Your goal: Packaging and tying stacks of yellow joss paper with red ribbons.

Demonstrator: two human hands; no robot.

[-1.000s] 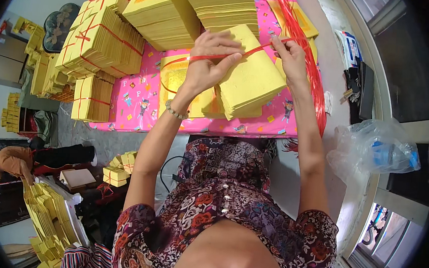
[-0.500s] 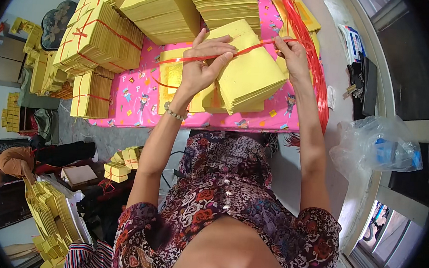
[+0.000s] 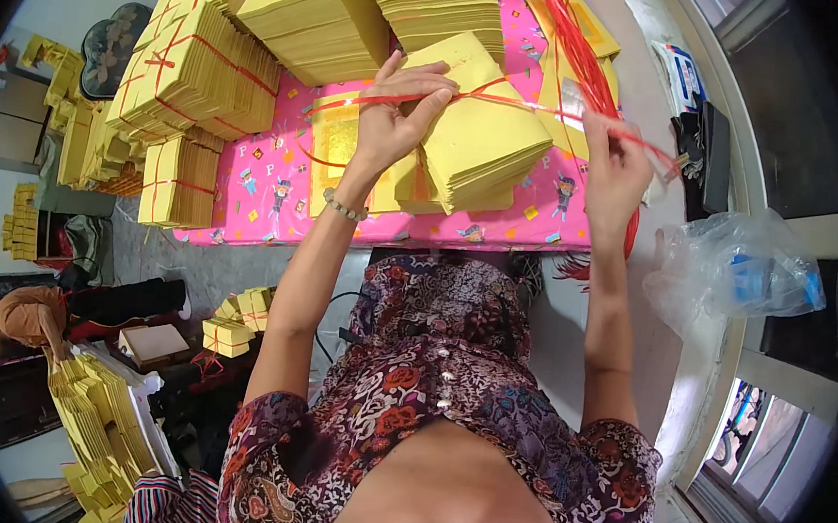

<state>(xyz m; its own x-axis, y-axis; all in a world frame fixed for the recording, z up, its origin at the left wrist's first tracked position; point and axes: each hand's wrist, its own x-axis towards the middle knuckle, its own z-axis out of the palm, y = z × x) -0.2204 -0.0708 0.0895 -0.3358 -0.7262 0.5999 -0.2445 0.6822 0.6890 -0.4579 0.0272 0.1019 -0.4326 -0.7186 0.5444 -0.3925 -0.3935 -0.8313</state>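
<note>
A stack of yellow paper sheets [image 3: 481,135] lies at a slant on other yellow sheets in front of me, with a red plastic ribbon [image 3: 519,102] across its top. My left hand [image 3: 396,114] presses on the stack's left side, thumb and fingers closed on the ribbon, whose loose end trails to the left. Off the stack's right side, my right hand [image 3: 615,168] pinches the ribbon's other end, and the strip runs taut between both hands. Close behind my right hand hangs a bundle of long red ribbons [image 3: 584,54].
Tall yellow paper stacks [image 3: 314,26] stand at the back of the table with its pink printed cover [image 3: 276,220]. Tied bundles [image 3: 194,76] are piled at the left. A clear plastic bag [image 3: 719,273] sits to the right, and a person [image 3: 32,312] is at the lower left.
My right hand has moved right and slightly nearer, drawing the ribbon out past the stack's edge. My left hand stays almost in place on the paper.
</note>
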